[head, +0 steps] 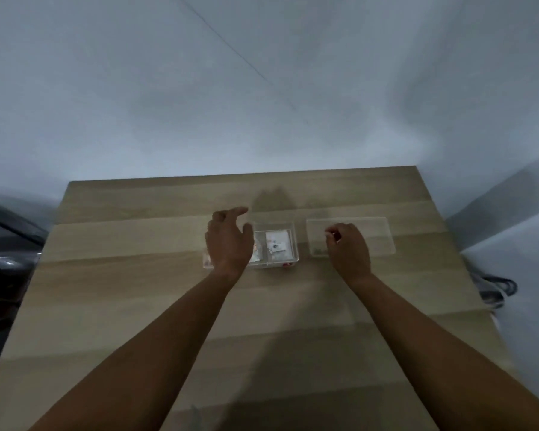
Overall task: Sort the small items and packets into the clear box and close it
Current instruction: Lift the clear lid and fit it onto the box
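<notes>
A clear compartmented box (290, 227) sits open in the middle of the wooden table (137, 275). White packets (277, 244) lie in its right compartment, and a shiny packet (257, 255) shows beside my wrist. My left hand (227, 241) hovers over the box's left part, fingers spread, and hides what is under it. The flat clear lid (374, 234) lies on the table to the right of the box. My right hand (349, 247) is over the lid's left part, fingers curled around a small reddish item (336, 235). A small green item (318, 251) lies on the lid.
A pale wall rises behind the table's far edge. Dark cables (495, 286) lie off the table's right side. A dark object (0, 253) stands to the left of the table.
</notes>
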Motion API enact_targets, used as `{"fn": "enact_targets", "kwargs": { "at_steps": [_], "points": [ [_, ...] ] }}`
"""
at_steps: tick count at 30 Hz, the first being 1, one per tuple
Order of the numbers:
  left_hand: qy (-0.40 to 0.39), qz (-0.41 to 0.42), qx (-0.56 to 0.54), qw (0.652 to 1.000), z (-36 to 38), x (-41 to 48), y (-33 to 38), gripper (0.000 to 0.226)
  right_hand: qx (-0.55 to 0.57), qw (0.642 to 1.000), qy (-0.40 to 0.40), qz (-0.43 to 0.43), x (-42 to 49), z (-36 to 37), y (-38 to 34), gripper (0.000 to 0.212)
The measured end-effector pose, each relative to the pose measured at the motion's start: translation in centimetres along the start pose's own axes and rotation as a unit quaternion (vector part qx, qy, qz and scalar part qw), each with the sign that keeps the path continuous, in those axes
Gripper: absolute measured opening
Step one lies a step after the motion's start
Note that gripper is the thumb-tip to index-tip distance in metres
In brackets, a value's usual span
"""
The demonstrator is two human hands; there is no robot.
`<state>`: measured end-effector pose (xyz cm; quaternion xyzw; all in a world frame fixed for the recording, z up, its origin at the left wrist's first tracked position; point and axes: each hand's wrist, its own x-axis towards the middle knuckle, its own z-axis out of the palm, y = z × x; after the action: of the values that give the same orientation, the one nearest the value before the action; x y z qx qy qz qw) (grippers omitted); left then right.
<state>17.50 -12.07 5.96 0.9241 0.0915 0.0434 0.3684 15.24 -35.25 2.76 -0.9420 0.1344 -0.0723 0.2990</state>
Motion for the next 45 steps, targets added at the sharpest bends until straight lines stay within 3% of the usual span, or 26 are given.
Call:
{"fn": "enact_targets", "kwargs": {
  "at_steps": [3,6,8,11,16,20,23,27,30,37,45],
  "points": [
    [-0.065,0.074,-0.094,0.991,2.4,-1.3,3.2,0.029,0.007,0.998,0.018,0.054,0.6,-1.6,2.3,0.016],
    [-0.136,0.112,-0.092,0.98,4.9,-2.4,5.7,0.026,-0.012,0.994,0.022,0.107,1.2,-2.8,4.3,0.022],
    [-0.212,0.103,-0.071,0.969,6.6,-2.7,7.1,0.03,-0.034,0.99,0.005,0.14,1.5,-3.4,5.5,0.029],
    [-0.321,0.06,-0.005,0.945,8.8,-2.6,8.7,0.056,-0.051,0.983,-0.017,0.177,1.8,-3.9,7.1,0.043],
    [-0.393,-0.015,0.072,0.916,11.2,-2.3,10.2,0.086,-0.038,0.972,-0.078,0.217,2.1,-4.2,8.9,0.065],
    [-0.384,-0.085,0.063,0.917,11.9,-2.5,10.4,0.09,-0.022,0.969,-0.127,0.213,2.1,-4.3,9.3,0.075],
    [-0.357,-0.105,0.041,0.927,12.0,-2.7,10.5,0.088,-0.002,0.971,-0.117,0.209,1.9,-3.9,9.2,0.08],
    [-0.346,-0.121,-0.018,0.93,11.4,-3.1,10.2,0.083,0.017,0.973,-0.091,0.212,1.7,-3.9,8.8,0.067],
    [-0.337,-0.101,-0.088,0.932,10.6,-3.1,9.9,0.074,0.021,0.979,-0.044,0.198,1.6,-4.4,8.4,0.051],
    [-0.253,-0.024,-0.11,0.961,7.1,-1.6,9.2,0.067,0.079,0.976,0.067,0.191,1.4,-6.2,5.6,0.046],
    [-0.14,-0.033,-0.114,0.983,0.8,0.1,3.5,0.053,0.13,0.984,0.036,0.113,-0.7,-3.1,-1.6,0.046]
  ]
}}
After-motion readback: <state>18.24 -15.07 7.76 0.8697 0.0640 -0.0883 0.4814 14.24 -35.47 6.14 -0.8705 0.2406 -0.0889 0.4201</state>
